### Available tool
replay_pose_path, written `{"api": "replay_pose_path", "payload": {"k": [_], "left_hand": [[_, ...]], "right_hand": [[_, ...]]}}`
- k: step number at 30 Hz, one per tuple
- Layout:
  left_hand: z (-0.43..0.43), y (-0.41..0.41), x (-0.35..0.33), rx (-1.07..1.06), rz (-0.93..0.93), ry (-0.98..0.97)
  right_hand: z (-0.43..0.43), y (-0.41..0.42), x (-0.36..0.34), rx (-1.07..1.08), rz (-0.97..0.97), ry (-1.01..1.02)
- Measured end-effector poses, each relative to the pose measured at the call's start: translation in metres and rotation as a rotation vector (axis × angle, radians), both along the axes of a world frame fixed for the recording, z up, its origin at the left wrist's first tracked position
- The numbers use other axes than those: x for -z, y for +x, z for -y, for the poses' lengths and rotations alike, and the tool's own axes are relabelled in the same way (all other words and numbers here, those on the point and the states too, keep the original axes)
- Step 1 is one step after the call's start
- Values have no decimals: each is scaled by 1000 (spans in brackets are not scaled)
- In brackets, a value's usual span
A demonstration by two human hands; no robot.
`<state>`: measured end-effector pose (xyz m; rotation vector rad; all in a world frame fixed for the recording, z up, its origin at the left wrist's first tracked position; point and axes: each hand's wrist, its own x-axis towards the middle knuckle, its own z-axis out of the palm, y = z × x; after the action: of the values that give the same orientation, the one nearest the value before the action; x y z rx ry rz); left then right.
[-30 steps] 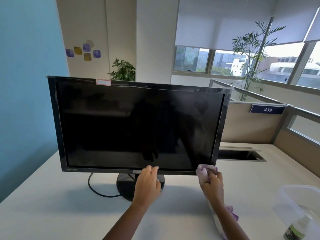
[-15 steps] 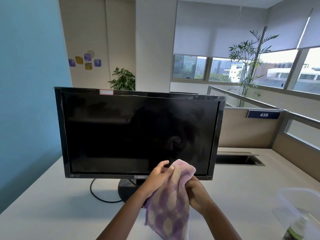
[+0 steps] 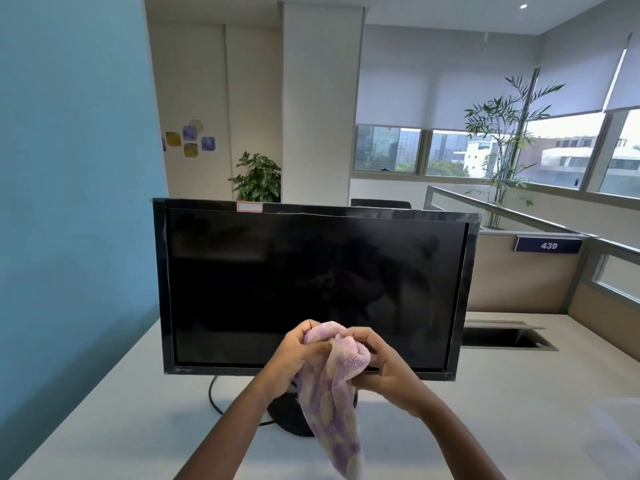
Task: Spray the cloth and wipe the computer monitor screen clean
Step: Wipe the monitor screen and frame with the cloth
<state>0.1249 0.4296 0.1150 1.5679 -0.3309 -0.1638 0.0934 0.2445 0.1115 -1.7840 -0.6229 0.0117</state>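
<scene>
A black computer monitor (image 3: 311, 278) stands on the white desk, its dark screen switched off and facing me. In front of its lower edge I hold a purple and cream checked cloth (image 3: 332, 393) with both hands. My left hand (image 3: 294, 358) grips the cloth's upper left part and my right hand (image 3: 384, 365) pinches the bunched top from the right. The rest of the cloth hangs down over the monitor's round base. No spray bottle shows in the frame.
The white desk (image 3: 121, 410) runs along a blue wall on the left. A black cable (image 3: 214, 396) loops beside the stand. A cable hatch (image 3: 505, 336) lies open at the right rear. A clear plastic container (image 3: 616, 427) sits at the right edge.
My right hand left the screen's lower right corner and brought the cloth to the middle. My left hand came off the monitor's bottom edge and took hold of the cloth, which is now bunched between both hands.
</scene>
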Motion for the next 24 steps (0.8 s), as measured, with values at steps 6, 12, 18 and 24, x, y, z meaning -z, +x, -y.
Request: {"api": "replay_pose_path", "payload": {"k": [6, 12, 18, 24], "left_hand": [[-30, 4, -13, -66, 88, 9], [-58, 5, -25, -135, 269, 151], [-82, 8, -24, -259, 330, 238], [-109, 14, -25, -343, 291, 180]], "right_hand": [[-20, 2, -13, 137, 166, -60], [-36, 5, -17, 217, 365, -200], [-43, 10, -20, 250, 467, -373], [-42, 15, -30, 295, 218, -421]]}}
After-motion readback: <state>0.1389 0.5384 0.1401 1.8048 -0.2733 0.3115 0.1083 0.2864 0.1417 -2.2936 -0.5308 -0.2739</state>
